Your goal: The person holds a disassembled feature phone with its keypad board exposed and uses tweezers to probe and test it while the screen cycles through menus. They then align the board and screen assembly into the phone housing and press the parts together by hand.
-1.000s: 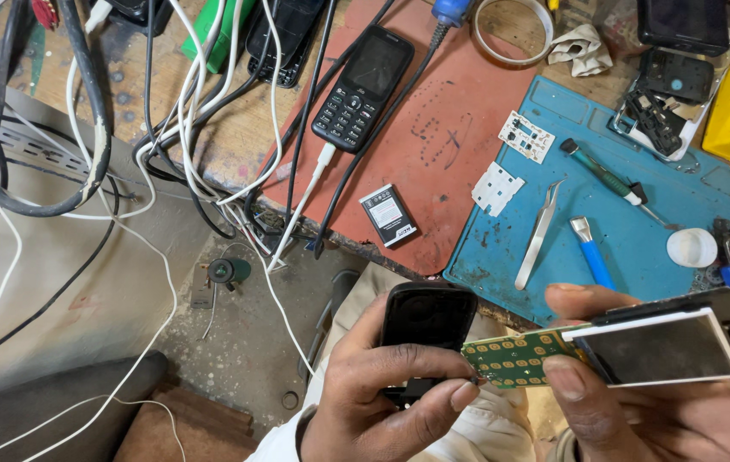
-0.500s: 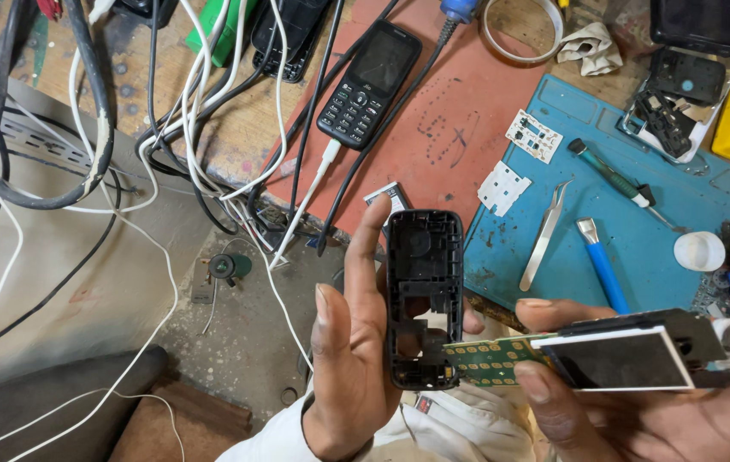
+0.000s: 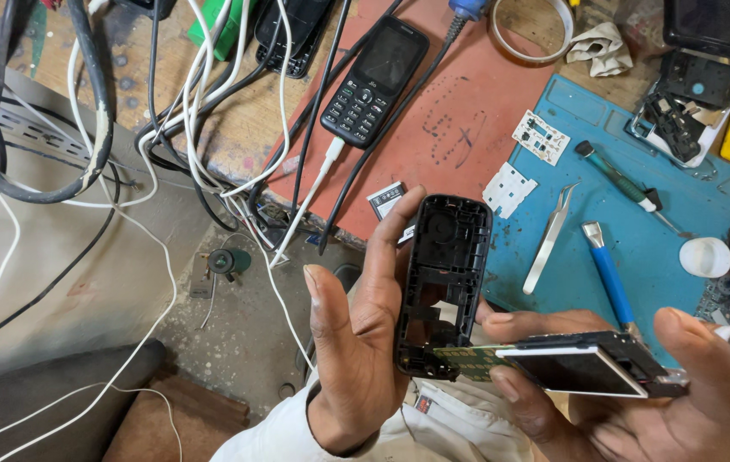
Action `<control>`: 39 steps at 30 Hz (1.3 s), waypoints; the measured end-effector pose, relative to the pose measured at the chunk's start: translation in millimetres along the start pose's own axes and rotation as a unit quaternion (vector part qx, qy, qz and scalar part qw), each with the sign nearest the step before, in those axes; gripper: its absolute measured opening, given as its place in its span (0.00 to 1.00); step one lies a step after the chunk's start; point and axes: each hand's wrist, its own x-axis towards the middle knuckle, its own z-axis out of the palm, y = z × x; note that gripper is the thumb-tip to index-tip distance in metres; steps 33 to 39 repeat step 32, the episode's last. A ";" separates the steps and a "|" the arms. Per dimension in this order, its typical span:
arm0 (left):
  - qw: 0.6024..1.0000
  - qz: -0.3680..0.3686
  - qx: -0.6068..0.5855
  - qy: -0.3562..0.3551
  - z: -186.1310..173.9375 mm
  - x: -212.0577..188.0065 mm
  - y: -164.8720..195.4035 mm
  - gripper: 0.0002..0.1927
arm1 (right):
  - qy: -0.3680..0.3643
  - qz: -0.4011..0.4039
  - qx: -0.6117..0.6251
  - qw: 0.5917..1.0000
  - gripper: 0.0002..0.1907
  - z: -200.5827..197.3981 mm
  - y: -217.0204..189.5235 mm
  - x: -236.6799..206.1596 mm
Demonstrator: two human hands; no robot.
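While left hand [image 3: 356, 342] grips housing [image 3: 442, 287] (upright), board [image 3: 570, 364] touches it.

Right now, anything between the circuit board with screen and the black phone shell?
Nothing visible. The right hand holds the board with screen, its green end already touching the lower edge of the black shell held upright by the left hand.

The right hand [image 3: 638, 402] holds a circuit board with a small rectangular screen [image 3: 574, 370], dark and white-framed. Above the left hand [image 3: 356, 342] lies a black keypad phone [image 3: 376, 79], its screen dark. Just beside the left fingertips sits a battery [image 3: 387, 200] with a white label.
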 end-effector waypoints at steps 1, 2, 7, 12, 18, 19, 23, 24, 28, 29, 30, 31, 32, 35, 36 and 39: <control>1.000 0.000 0.006 -0.003 -0.6 0.4 -0.2 0.60 | 0.014 -0.084 -0.112 0.990 0.38 4.1 7.1 3.4; 1.000 0.001 0.012 -0.006 -1.1 1.4 -0.8 0.60 | 0.029 -0.256 -0.345 0.902 0.35 7.5 28.7 8.3; 0.999 -0.005 0.031 -0.020 -1.2 7.0 -6.9 0.55 | 0.039 -0.433 -0.559 0.706 0.46 2.4 38.6 18.1; 0.996 -0.025 0.076 -0.040 -2.4 8.1 -12.0 0.50 | 0.033 -0.380 -0.528 0.759 0.52 9.9 29.6 27.4; 0.997 -0.056 -0.005 -0.050 -5.6 12.2 -30.2 0.45 | -0.014 -0.358 -0.535 0.765 0.53 6.4 17.9 44.8; 0.998 -0.046 -0.010 -0.047 -5.6 12.9 -33.1 0.44 | 0.004 -0.373 -0.546 0.750 0.53 5.9 18.7 47.6; 1.000 -0.011 -0.012 -0.017 -3.6 12.0 -42.8 0.41 | 0.074 -0.422 -0.565 0.705 0.50 8.5 32.2 53.4; 1.000 -0.002 -0.007 -0.005 -3.2 12.7 -44.5 0.41 | 0.091 -0.433 -0.564 0.698 0.48 9.3 35.7 53.8; 0.999 0.002 -0.040 0.017 -3.8 13.4 -50.4 0.39 | 0.141 -0.449 -0.696 0.542 0.37 9.2 40.4 53.4; 0.999 0.008 -0.040 0.019 -4.5 13.3 -51.6 0.39 | 0.161 -0.436 -0.729 0.503 0.36 9.5 41.7 51.7; 0.999 0.013 -0.040 0.022 -5.2 12.7 -53.2 0.39 | 0.182 -0.420 -0.759 0.463 0.35 9.7 42.7 50.2; 0.999 0.007 -0.038 0.028 -5.9 12.2 -55.1 0.39 | 0.180 -0.416 -0.761 0.463 0.34 9.7 43.3 49.5; 0.999 0.003 -0.036 0.034 -6.5 12.4 -57.0 0.40 | 0.178 -0.414 -0.763 0.463 0.34 9.9 44.0 49.6; 0.999 0.003 -0.036 0.034 -6.5 12.4 -57.0 0.40 | 0.178 -0.414 -0.763 0.463 0.34 9.9 44.0 49.6; 0.999 0.003 -0.036 0.034 -6.5 12.4 -57.0 0.40 | 0.178 -0.414 -0.763 0.463 0.34 9.9 44.0 49.6; 0.999 0.003 -0.036 0.034 -6.5 12.4 -57.0 0.40 | 0.178 -0.414 -0.763 0.463 0.34 9.9 44.0 49.6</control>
